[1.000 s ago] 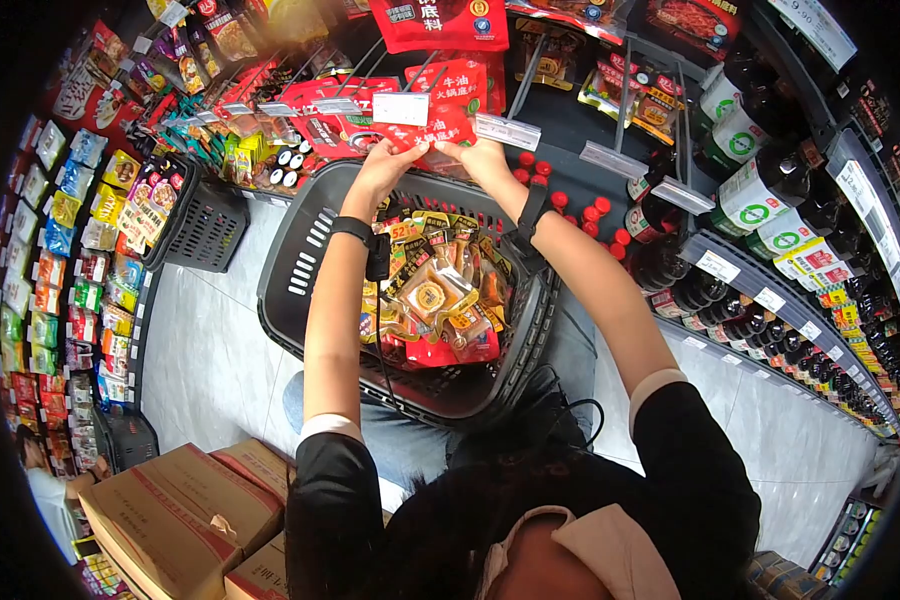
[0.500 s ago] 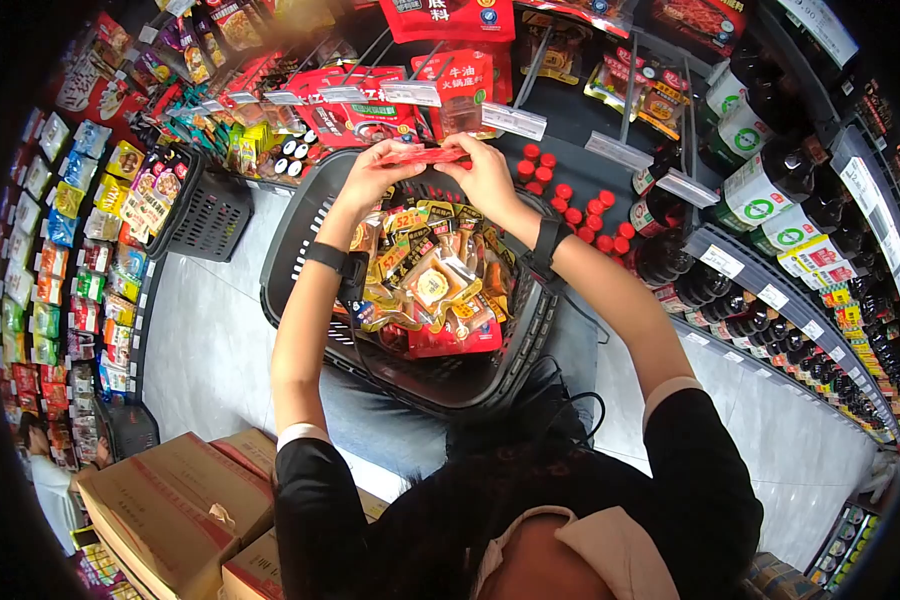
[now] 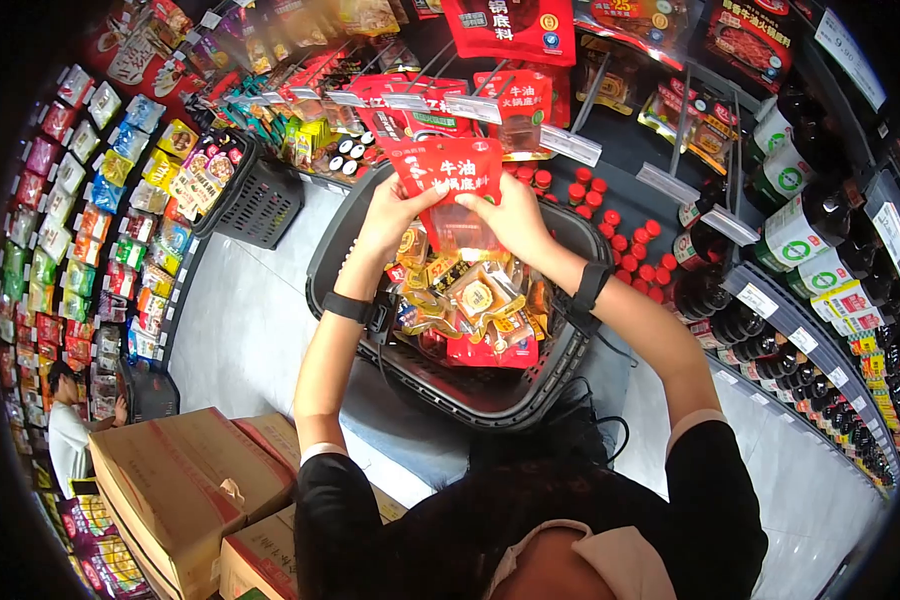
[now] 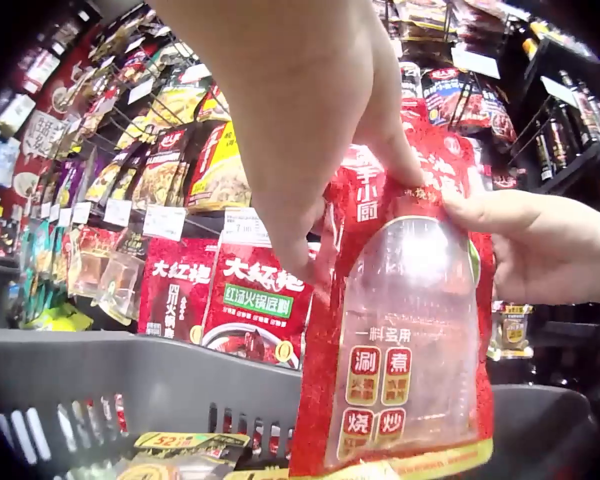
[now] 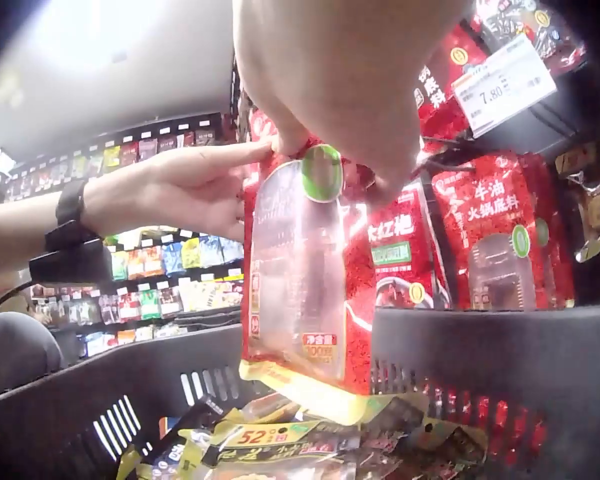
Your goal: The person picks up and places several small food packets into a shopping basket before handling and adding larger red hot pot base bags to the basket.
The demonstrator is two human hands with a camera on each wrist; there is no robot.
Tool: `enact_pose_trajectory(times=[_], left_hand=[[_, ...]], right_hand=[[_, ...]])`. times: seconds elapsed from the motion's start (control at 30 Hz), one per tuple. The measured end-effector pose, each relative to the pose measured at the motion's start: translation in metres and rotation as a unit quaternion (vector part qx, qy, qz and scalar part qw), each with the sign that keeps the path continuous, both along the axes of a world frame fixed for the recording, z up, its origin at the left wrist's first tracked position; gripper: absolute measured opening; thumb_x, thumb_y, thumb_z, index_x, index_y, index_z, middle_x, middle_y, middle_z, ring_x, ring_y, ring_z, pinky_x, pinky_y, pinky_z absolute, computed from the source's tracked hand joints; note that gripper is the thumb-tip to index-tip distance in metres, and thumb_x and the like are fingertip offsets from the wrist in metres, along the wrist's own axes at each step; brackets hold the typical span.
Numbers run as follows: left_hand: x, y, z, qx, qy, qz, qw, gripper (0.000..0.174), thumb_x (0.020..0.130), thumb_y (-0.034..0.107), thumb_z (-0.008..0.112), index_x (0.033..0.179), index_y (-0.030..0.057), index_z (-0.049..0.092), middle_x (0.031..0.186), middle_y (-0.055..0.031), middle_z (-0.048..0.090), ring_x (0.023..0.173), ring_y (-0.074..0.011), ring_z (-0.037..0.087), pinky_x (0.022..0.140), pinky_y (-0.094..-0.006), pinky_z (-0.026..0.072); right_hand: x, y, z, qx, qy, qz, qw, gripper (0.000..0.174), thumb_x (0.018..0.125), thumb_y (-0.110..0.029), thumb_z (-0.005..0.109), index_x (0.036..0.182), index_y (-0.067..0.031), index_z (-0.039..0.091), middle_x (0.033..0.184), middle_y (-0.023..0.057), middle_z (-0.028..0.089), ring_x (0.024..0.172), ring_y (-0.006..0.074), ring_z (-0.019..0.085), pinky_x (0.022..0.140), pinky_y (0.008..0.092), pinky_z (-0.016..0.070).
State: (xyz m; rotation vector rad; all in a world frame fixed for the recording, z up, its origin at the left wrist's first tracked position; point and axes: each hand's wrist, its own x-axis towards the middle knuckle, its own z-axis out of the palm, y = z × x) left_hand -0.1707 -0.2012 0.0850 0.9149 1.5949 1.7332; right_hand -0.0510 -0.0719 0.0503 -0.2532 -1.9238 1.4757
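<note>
Both hands hold a red packet with a clear window (image 3: pixel 462 225) upright above a dark basket (image 3: pixel 323 262). In the head view the left hand (image 3: pixel 392 218) pinches its left edge and the right hand (image 3: pixel 511 215) its right edge, thumbs on the front. The left wrist view shows the packet's window (image 4: pixel 410 330) facing the camera, its lower end over the basket (image 4: pixel 160 370). From the right wrist view, the packet (image 5: pixel 300 260) hangs above packs with yellow labels (image 5: pixel 280 440). Gold-and-black packs (image 3: pixel 470 295) and a red one (image 3: pixel 495 350) lie in the basket.
Red packets (image 3: pixel 520 110) hang on hooks beyond the basket. Red-capped bottles (image 3: pixel 640 250) stand to its right, with dark bottles (image 3: pixel 800 225) farther right. Another basket (image 3: pixel 260 205) is at the left. Cardboard boxes (image 3: pixel 185 490) stand at lower left, and a person (image 3: pixel 70 435) is behind them.
The packet came away from the rack toward the basket, seen nearly edge-on half a second ago, and its front now faces the head camera. The head view has shifted, moving the scene rightward.
</note>
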Motion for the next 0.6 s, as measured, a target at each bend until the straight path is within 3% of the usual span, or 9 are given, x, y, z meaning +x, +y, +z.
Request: enact_pose_trajectory(times=[0.1,0.2,0.23,0.3,0.4,0.5,0.6], left_hand=[[-0.002,-0.008,-0.016,-0.054,-0.018,0.021,0.998,0.025,0.078,0.005,0.062,0.102,0.0001,0.056,0.096,-0.0064,0.062,0.085,-0.0116,0.059,0.077,-0.0267,0.0470],[0.003,-0.017,-0.030,-0.147,-0.046,0.043,0.987,0.028,0.078,0.007,0.063,0.104,-0.0004,0.055,0.097,-0.0068,0.062,0.083,-0.0120,0.059,0.073,-0.0261,0.0480],[-0.004,-0.021,-0.050,-0.169,-0.045,0.036,0.984,0.028,0.078,0.008,0.063,0.104,-0.0001,0.055,0.097,-0.0066,0.062,0.082,-0.0119,0.059,0.072,-0.0257,0.0478],[-0.009,-0.028,-0.077,-0.209,-0.047,0.002,0.977,0.028,0.080,0.011,0.061,0.106,0.0010,0.055,0.098,-0.0048,0.061,0.083,-0.0115,0.059,0.072,-0.0257,0.0479],[-0.005,-0.033,-0.086,-0.379,0.038,-0.011,0.924,0.025,0.079,0.017,0.064,0.097,0.0008,0.057,0.084,-0.0040,0.063,0.073,-0.0104,0.060,0.061,-0.0242,0.0493],[-0.009,-0.040,-0.112,-0.409,0.011,-0.042,0.912,0.023,0.078,0.016,0.064,0.094,0.0003,0.057,0.078,-0.0049,0.062,0.066,-0.0109,0.061,0.055,-0.0240,0.0503],[-0.003,-0.042,-0.123,-0.407,-0.008,-0.027,0.913,0.026,0.076,0.020,0.067,0.091,-0.0003,0.059,0.074,-0.0077,0.063,0.055,-0.0137,0.060,0.043,-0.0248,0.0470]], right_hand=[[-0.003,-0.006,-0.016,0.008,-0.018,0.016,1.000,0.033,0.073,-0.017,0.068,0.100,-0.0028,0.054,0.091,0.0133,0.063,0.082,0.0251,0.062,0.071,0.0339,0.0474],[-0.006,-0.001,-0.032,-0.019,-0.156,0.088,0.984,0.033,0.073,-0.015,0.066,0.100,-0.0023,0.055,0.092,0.0132,0.063,0.086,0.0256,0.061,0.074,0.0348,0.0467],[-0.008,0.000,-0.043,-0.005,-0.185,0.122,0.975,0.034,0.075,-0.011,0.065,0.106,-0.0021,0.052,0.097,0.0103,0.062,0.086,0.0158,0.059,0.076,0.0304,0.0454],[-0.010,0.001,-0.067,-0.013,-0.180,0.184,0.966,0.035,0.075,-0.010,0.065,0.107,-0.0025,0.052,0.100,0.0100,0.061,0.089,0.0159,0.057,0.078,0.0306,0.0448],[-0.013,0.003,-0.089,-0.015,-0.229,0.234,0.945,0.037,0.075,-0.007,0.064,0.109,-0.0034,0.052,0.103,0.0097,0.059,0.093,0.0166,0.055,0.081,0.0314,0.0436],[-0.003,-0.004,-0.086,0.003,-0.275,0.241,0.931,0.036,0.075,-0.005,0.062,0.110,-0.0039,0.053,0.103,0.0100,0.059,0.092,0.0179,0.055,0.081,0.0327,0.0431],[-0.020,-0.001,-0.156,0.041,-0.286,0.239,0.927,0.036,0.069,-0.017,0.065,0.101,-0.0043,0.057,0.091,0.0149,0.062,0.086,0.0260,0.059,0.074,0.0362,0.0461]])
